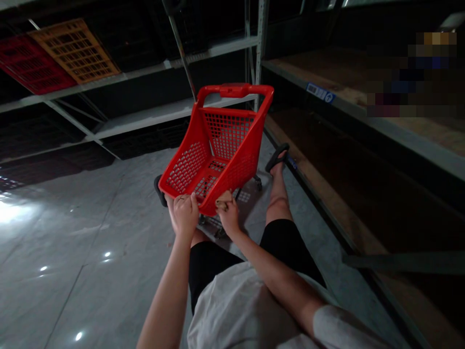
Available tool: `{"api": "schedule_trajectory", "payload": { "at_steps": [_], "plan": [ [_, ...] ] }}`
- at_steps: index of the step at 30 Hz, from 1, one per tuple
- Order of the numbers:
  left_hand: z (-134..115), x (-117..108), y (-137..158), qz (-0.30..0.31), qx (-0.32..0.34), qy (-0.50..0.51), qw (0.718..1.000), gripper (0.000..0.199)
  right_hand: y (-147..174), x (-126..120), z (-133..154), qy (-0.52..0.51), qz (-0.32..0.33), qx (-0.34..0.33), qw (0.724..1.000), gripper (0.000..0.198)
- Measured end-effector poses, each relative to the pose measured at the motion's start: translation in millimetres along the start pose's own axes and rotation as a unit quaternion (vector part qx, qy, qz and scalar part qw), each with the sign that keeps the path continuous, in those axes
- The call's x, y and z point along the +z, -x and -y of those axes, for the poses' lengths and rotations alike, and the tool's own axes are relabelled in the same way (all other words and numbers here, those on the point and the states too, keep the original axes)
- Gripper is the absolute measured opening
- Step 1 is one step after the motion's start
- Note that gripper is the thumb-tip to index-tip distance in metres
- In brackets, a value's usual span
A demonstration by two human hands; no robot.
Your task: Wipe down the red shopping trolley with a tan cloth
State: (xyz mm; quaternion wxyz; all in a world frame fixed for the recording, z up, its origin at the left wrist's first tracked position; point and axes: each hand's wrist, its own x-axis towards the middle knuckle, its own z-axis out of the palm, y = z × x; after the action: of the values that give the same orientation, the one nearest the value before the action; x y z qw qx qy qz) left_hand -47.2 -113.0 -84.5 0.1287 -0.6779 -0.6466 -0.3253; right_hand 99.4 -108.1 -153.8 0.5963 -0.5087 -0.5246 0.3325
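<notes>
One red cart is standing beyond our left hand, which is gripping its near rim, and our right hand, which is pinching a tan piece at the corner. We are risking its wheels rolling if we are pushing unevenly.

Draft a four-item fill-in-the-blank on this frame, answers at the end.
1. The left hand is on the rim of the red shopping cart; the tan cloth-like piece is in the ____ hand.
2. Next to the yellow crate is a ____ one.
3. The barcode label on the right-hand shelf is mostly ____ and white.
4. The person's shorts are ____.

Missing words: right; red; blue; black.
</notes>
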Motion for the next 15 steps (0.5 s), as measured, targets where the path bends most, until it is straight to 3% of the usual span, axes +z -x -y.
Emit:
{"api": "schedule_trajectory", "payload": {
  "at_steps": [3, 6, 10, 12, 15],
  "plan": [
    [-14, 3, -4, 0.018, -0.011, -0.036, 0.999, 0.052, -19, 0, 56, -0.001, -0.010, -0.088, 0.996, 0.013],
    [-33, 6, -8, 0.082, -0.020, -0.053, 0.995, 0.042, -25, -2, 73, 0.010, -0.010, -0.163, 0.987, 0.015],
    [-62, 11, -10, 0.139, 0.002, -0.026, 0.990, 0.029, -10, -13, 25, 0.054, -0.070, -0.200, 0.976, 0.021],
    [-72, 10, -10, 0.161, 0.034, -0.006, 0.986, 0.027, 3, -23, -10, 0.085, -0.088, -0.160, 0.979, 0.024],
    [-74, 2, -16, 0.205, 0.126, 0.050, 0.969, 0.029, 16, -42, -51, 0.127, -0.049, -0.097, 0.986, 0.025]
  ]
}}
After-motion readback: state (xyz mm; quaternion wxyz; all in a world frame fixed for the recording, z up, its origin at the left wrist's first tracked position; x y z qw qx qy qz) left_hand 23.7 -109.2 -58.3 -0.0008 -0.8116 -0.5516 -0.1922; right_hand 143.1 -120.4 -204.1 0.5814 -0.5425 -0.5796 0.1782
